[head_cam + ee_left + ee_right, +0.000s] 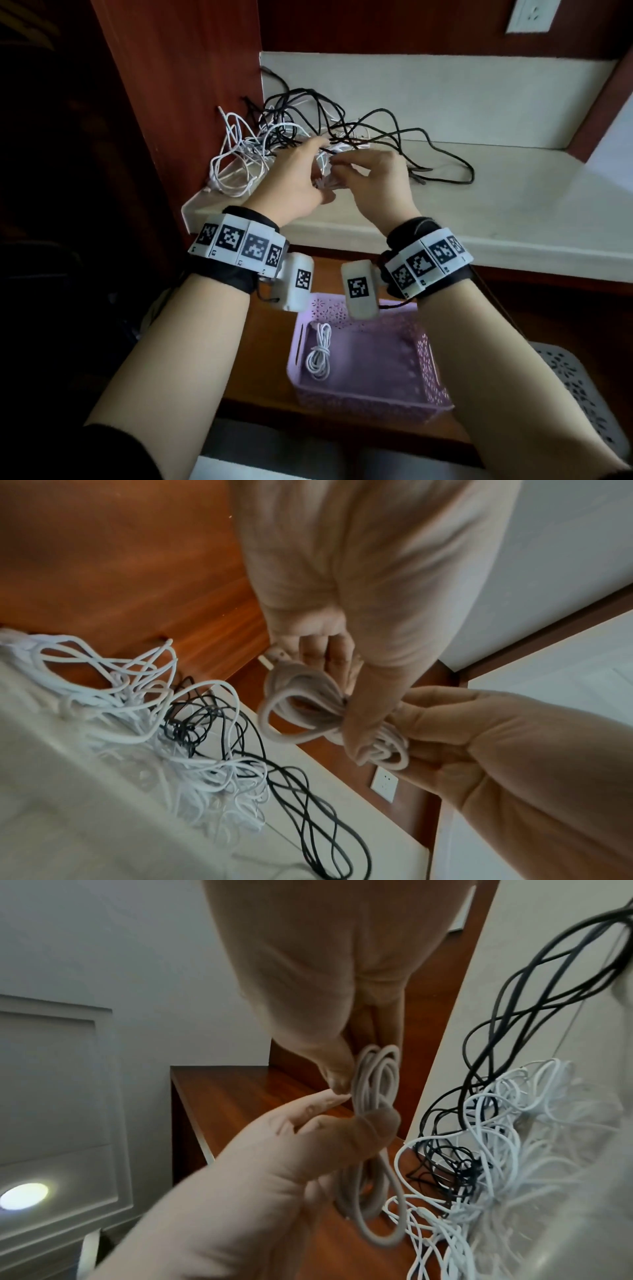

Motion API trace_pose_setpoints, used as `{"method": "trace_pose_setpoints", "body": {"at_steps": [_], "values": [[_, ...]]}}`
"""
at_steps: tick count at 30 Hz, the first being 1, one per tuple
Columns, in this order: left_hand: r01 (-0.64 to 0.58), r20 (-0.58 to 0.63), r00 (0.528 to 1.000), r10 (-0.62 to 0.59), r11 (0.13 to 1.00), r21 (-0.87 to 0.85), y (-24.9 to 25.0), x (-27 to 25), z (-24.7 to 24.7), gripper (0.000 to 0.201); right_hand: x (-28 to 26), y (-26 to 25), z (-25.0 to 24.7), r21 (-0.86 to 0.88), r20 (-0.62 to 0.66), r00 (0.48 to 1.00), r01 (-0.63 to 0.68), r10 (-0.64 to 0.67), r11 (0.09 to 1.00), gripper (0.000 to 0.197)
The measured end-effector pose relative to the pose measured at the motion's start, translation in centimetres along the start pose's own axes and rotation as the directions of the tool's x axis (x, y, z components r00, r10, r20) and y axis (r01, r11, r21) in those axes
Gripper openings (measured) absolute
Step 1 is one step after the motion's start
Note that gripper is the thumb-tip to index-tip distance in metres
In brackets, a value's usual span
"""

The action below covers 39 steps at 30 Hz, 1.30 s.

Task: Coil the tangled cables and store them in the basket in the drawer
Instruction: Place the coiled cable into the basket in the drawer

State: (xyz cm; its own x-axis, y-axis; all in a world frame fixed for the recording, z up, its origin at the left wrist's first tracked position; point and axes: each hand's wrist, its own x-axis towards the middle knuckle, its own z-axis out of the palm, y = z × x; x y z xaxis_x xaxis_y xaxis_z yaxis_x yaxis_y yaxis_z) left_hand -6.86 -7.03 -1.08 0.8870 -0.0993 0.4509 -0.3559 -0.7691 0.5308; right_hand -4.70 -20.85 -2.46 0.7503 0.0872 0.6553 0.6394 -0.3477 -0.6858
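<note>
The white cable (375,1123) is looped into a small bundle and held up in the air above the desk (513,205), so its loops stay free of the mess. The left hand (294,178) and the right hand (380,178) both pinch it, likely to keep the loops from springing open. The tangled cables (308,137) lie behind on the desk. Below, 1 coiled cable (319,356) already rests in the pink basket (428,359).
</note>
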Motion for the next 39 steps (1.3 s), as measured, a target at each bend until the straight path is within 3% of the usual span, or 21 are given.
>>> {"method": "trace_pose_setpoints", "body": {"at_steps": [3,5,8,10,11,14,16,18,20,23,25,28,30,32,34,36,39], "values": [[-0.054,0.061,0.996,0.059,0.996,-0.074,0.0,-1.7,-0.1,0.072,-1.6,-0.4,-0.7,-0.030,-0.030,0.992,-0.125,0.124,0.992,0.009],[-0.089,0.108,0.989,0.104,0.987,-0.134,-0.1,-2.9,-0.1,0.070,-3.2,-0.5,-1.0,0.072,-0.035,0.968,-0.247,0.250,0.966,0.008],[-0.106,0.207,0.969,0.133,0.985,-0.137,-0.5,-4.7,-0.3,0.065,-6.2,-0.6,-0.9,0.284,-0.011,0.897,-0.421,0.442,0.861,0.017],[-0.032,0.328,0.942,0.067,0.993,-0.112,-0.7,-6.0,-0.1,0.056,-7.9,-0.2,-1.1,0.298,0.081,0.843,-0.529,0.531,0.795,0.017],[0.014,0.422,0.906,0.024,0.996,-0.087,-0.9,-6.6,0.1,0.050,-8.7,0.1,-1.4,0.229,0.169,0.817,-0.576,0.551,0.785,0.016],[0.068,0.679,0.733,-0.039,0.998,-0.017,-1.6,-8.4,1.4,0.033,-10.3,1.0,-2.0,-0.075,0.414,0.691,-0.623,0.593,0.778,0.007],[0.137,0.738,0.672,-0.064,0.990,-0.040,-2.0,-9.1,2.6,0.027,-11.1,1.8,-1.9,-0.185,0.414,0.671,-0.600,0.615,0.779,0.006],[0.231,0.759,0.641,-0.115,0.972,-0.049,-2.3,-9.1,3.7,0.029,-11.5,3.2,-1.6,-0.190,0.396,0.647,-0.637,0.652,0.747,0.011],[0.282,0.779,0.602,-0.177,0.959,0.000,-2.6,-8.6,4.5,0.028,-11.7,4.5,-1.5,-0.199,0.405,0.574,-0.704,0.711,0.682,0.026],[0.331,0.778,0.576,-0.251,0.942,0.060,-2.7,-8.0,5.6,0.024,-12.1,5.4,-2.3,-0.234,0.479,0.368,-0.822,0.797,0.520,0.056],[0.386,0.771,0.556,-0.309,0.918,0.089,-3.0,-7.8,6.7,0.029,-12.5,5.5,-2.7,-0.168,0.536,0.299,-0.879,0.789,0.446,0.049],[0.494,0.804,0.484,-0.346,0.866,0.075,-3.8,-8.0,8.6,0.035,-13.1,6.4,-2.7,-0.184,0.573,0.279,-0.873,0.771,0.452,0.022],[0.578,0.832,0.422,-0.361,0.814,0.060,-3.8,-8.5,8.8,0.007,-13.2,6.9,-2.2,-0.268,0.564,0.251,-0.846,0.787,0.462,0.026],[0.620,0.851,0.354,-0.387,0.779,0.096,-4.2,-8.3,9.3,0.032,-13.2,7.5,-1.5,-0.407,0.556,0.231,-0.762,0.798,0.504,0.033],[0.550,0.841,0.343,-0.419,0.815,0.182,-4.5,-8.3,9.4,0.013,-13.2,8.1,-0.6,-0.449,0.546,0.237,-0.727,0.804,0.520,0.023],[0.577,0.832,0.349,-0.432,0.798,0.172,-5.2,-8.1,9.7,0.027,-13.4,8.1,0.2,-0.466,0.554,0.223,-0.715,0.802,0.521,0.011],[0.694,0.815,0.357,-0.457,0.714,0.097,-5.6,-7.7,10.1,0.020,-14.0,8.9,1.0,-0.545,0.551,0.203,-0.647,0.809,0.534,0.005]]}}
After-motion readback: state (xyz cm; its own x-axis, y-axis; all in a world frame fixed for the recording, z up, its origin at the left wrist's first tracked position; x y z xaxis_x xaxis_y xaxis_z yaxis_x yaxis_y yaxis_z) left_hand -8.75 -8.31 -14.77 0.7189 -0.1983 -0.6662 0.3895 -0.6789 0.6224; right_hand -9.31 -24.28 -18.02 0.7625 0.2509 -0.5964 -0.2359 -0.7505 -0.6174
